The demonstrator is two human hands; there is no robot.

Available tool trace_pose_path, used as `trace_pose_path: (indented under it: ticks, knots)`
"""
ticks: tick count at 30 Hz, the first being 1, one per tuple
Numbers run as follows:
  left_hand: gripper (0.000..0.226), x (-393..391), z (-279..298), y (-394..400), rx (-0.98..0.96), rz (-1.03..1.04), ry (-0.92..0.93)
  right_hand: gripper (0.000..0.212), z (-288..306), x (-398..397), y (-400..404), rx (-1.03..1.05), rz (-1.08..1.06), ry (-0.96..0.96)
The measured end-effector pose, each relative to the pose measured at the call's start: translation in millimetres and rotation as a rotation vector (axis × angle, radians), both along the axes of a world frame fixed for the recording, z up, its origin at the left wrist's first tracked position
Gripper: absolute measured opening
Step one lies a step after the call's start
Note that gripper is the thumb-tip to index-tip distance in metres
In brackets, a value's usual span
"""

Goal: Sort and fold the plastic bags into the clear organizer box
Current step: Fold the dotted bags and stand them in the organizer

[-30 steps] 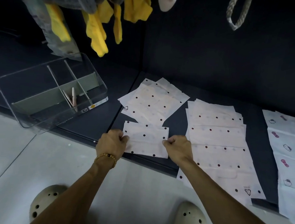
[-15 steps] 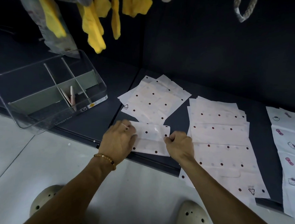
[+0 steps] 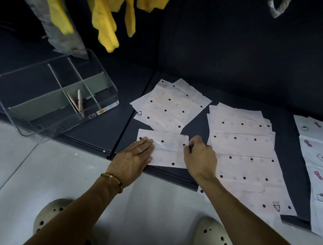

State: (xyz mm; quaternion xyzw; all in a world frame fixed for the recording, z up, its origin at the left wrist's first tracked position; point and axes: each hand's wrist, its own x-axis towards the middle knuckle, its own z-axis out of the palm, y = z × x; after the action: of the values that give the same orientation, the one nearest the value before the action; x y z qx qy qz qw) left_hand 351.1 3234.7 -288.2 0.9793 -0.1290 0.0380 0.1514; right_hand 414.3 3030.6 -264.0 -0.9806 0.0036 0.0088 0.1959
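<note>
One dotted bag lies folded at the front edge of the dark shelf. The left hand rests flat on its left end, fingers straight; the right hand pinches its right edge with curled fingers. Behind it sits one loose pile of dotted bags, and to the right a longer overlapping stack; I cannot count the sheets in either. At the far right runs one strip of cartoon-print bags. The clear organizer box stands well to the left, with two or three folded bags upright in its middle compartment. Two pale clogs show below
</note>
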Motion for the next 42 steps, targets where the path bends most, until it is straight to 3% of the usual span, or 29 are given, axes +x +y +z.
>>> trace_pose_path:
  ticks: [3,6,9,15,18,21,26,30,33,38,42]
  knots:
    - [0.043,-0.6,-0.1,-0.8,-0.003,-0.001,0.011,0.008,-4.8,-13.4,5.7,-0.116,0.353,-0.386]
    - [0.043,-0.1,1.6,-0.6,-0.004,-0.020,-0.022,0.037,-22.6,-29.7,30.4,-0.168,0.641,-0.309]
    - [0.042,0.5,0.5,1.4,0.008,-0.026,-0.035,0.046,-31.7,-33.5,32.3,-0.208,0.668,-0.249]
    - [0.052,0.6,1.0,5.0,0.001,-0.015,0.065,0.045,-23.5,-21.8,-37.2,-0.266,0.700,-0.259]
    - [0.047,1.0,-4.6,3.9,-0.027,0.009,0.082,0.040,-13.9,-18.6,-63.7,-0.294,0.673,-0.298]
    - [0.046,1.8,-9.7,4.5,-0.024,0.013,0.152,0.035,-6.1,-23.7,-60.7,-0.213,0.658,-0.349]
    - [0.047,1.3,-5.8,6.6,-0.016,-0.006,0.199,0.038,-9.2,-29.3,-28.8,-0.193,0.823,-0.370]
    - [0.057,3.4,0.5,9.5,-0.013,-0.036,0.255,0.044,-10.9,-24.2,-21.2,-0.149,0.749,-0.402]
    - [0.049,3.7,5.1,6.3,-0.036,-0.027,0.221,0.029,-10.9,-21.9,-19.2,-0.093,0.710,-0.386]
    - [0.042,5.9,12.8,1.8,-0.090,0.048,0.219,0.014,-3.8,-16.5,-22.5,0.032,0.596,-0.182]
    - [0.033,2.3,22.5,1.4,-0.177,0.194,0.237,0.006,0.1,-1.6,-24.6,0.245,0.355,0.052]
